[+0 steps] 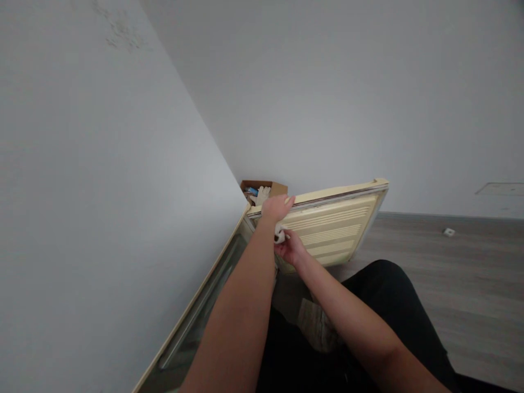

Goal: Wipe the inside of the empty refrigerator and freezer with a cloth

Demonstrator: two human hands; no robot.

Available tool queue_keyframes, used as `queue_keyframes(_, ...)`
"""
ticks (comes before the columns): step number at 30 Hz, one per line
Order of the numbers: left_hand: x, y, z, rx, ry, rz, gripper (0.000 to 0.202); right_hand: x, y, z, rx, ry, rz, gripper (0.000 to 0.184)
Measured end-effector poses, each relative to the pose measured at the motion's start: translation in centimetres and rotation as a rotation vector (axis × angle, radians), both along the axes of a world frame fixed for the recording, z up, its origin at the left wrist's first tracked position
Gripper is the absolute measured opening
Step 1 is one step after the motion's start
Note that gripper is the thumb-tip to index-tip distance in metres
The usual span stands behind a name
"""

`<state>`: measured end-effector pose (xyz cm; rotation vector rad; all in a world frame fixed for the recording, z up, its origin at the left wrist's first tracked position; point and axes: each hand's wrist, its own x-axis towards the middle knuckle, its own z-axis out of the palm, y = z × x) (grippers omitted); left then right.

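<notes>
A cream fridge door [331, 229] with a ribbed inner panel and a pale seal stands swung out from the fridge cabinet [200, 297]. My left hand [278, 207] grips the door's edge close to its hinge side, thumb lying along the rim. Just below it, my right hand [290, 248] pinches a crumpled white cloth [280, 234] against the inner side of the door near the seal. My left forearm hides part of the cloth and of the cabinet opening.
In the corner behind the door sits a cardboard box [279, 189] holding white gloves [262, 194] and a blue item. A small white object [449, 232] lies on the wood-look floor [470, 273]. Grey-white walls [327, 98] close in behind and at left. My bent knee [385, 289] is near the door.
</notes>
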<state>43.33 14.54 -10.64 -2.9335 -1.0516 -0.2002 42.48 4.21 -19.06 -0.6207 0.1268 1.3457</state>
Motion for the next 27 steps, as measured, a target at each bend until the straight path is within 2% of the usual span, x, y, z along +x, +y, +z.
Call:
queue_keyframes(2,-0.2,0.0,0.0,0.005,0.001,-0.016,0.059,1.1,-0.5,1.8,0.003,0.098,0.038,0.02)
queue_keyframes(5,-0.3,-0.1,0.1,0.012,-0.001,-0.03,0.058,1.9,-1.2,3.2,0.078,0.036,0.115,0.021)
queue_keyframes(8,-0.4,-0.1,0.1,0.016,-0.002,-0.035,0.056,1.4,-1.5,2.4,0.117,-0.077,0.163,0.024)
queue_keyframes(12,-0.5,-0.2,0.2,0.024,-0.006,-0.043,0.056,0.6,-1.4,0.1,0.053,-0.144,0.079,0.019)
queue_keyframes(16,-0.6,-0.5,0.5,0.033,-0.002,-0.044,0.056,1.7,-1.7,-1.2,-0.048,-0.12,-0.145,0.02)
queue_keyframes(20,-0.6,-0.7,0.6,0.04,0.001,-0.037,0.057,4.3,-2.8,-1.7,-0.077,-0.117,-0.465,0.023)
queue_keyframes(23,-0.4,-0.6,0.5,0.035,-0.001,-0.034,0.057,7.4,-3.9,-2.0,-0.178,-0.199,-0.749,0.016)
queue_keyframes(27,-0.3,-0.5,0.3,0.034,-0.006,-0.025,0.058,13.6,-5.8,-2.4,-0.491,-0.432,-1.1,0.01)
